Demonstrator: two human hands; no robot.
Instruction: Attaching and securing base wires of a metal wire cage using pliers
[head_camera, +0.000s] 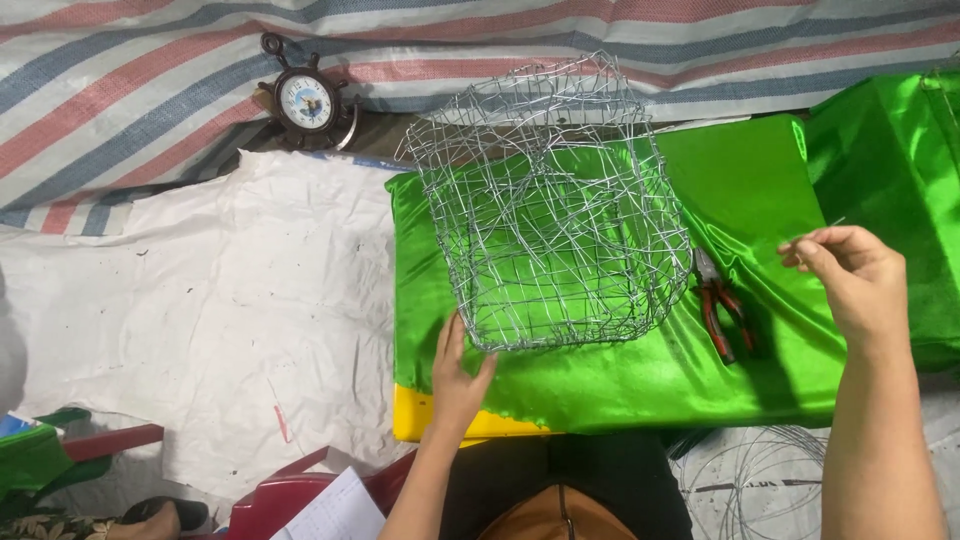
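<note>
Fingers (455, 345) touching tangled silver wire-mesh basket (555, 210); right hand (850, 275) pinching thin wire (815, 232).

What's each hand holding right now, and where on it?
The right hand pinches a thin wire near its end. The left hand rests on the wire mesh basket at its near bottom corner.

**One head-worn view, angled steeply down**

The scene is seen from a single camera worn on the head, aimed almost straight down at close range. The green cloth (620, 370) is centred; the striped tarp (150, 90) is taken in along the top edge.
</note>
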